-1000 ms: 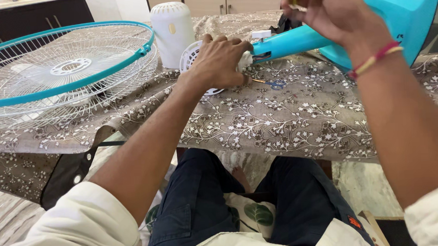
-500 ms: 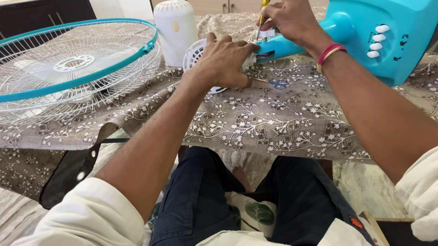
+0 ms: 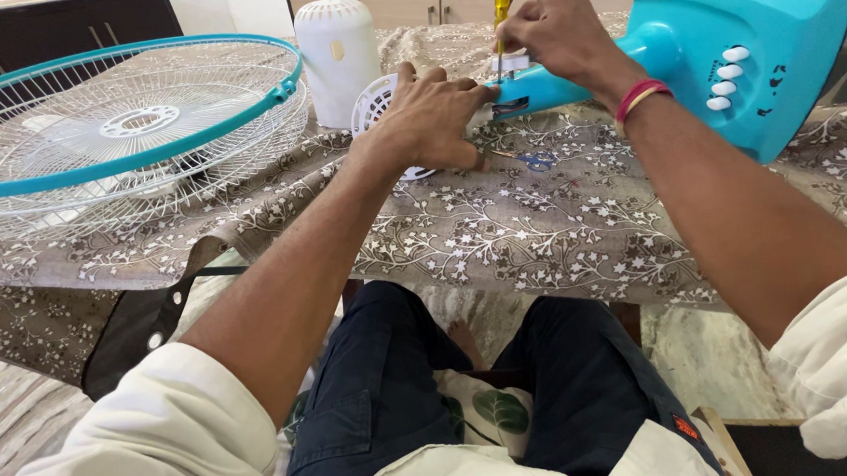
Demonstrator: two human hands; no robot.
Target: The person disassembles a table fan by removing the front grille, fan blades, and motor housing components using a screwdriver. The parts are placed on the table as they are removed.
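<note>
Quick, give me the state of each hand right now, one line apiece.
Left hand: closed, palm down, gripping the end of the turquoise fan neck.
Right hand: closed on the yellow-handled screwdriver, held upright, tip at the neck.

Home dining room: floral tablecloth, wooden cabinets.

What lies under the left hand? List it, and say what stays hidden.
Under the left hand a white slotted round part shows at its left edge and the turquoise fan neck at its fingertips. How those two pieces meet beneath the palm is covered.
</note>
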